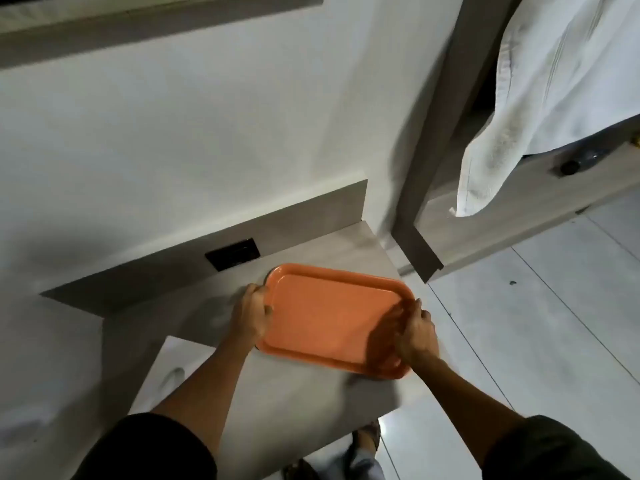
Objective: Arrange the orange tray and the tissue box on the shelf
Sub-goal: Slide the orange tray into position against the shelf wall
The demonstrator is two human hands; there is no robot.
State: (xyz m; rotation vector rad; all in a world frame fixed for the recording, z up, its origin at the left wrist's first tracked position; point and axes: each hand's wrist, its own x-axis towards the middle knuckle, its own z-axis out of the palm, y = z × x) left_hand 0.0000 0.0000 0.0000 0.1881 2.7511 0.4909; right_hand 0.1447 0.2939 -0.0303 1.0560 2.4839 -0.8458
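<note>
Progress: orange tray [332, 315] lies on the grey shelf [194, 299], near its right end; no tissue box in view, so that part looks undone.
Left hand [251, 315]: curled over tray's left rim, gripping.
Right hand [417, 332]: fingers bent, resting on right rim; grip unclear.

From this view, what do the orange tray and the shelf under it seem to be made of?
The orange tray looks like moulded plastic: one even colour, rounded corners, a raised rim and a soft sheen. The shelf looks like laminate or veneered board with a matt, pale grey wood-grain pattern and sharp, flat edges; solid wood cannot be ruled out. The picture is slightly blurred.
</note>
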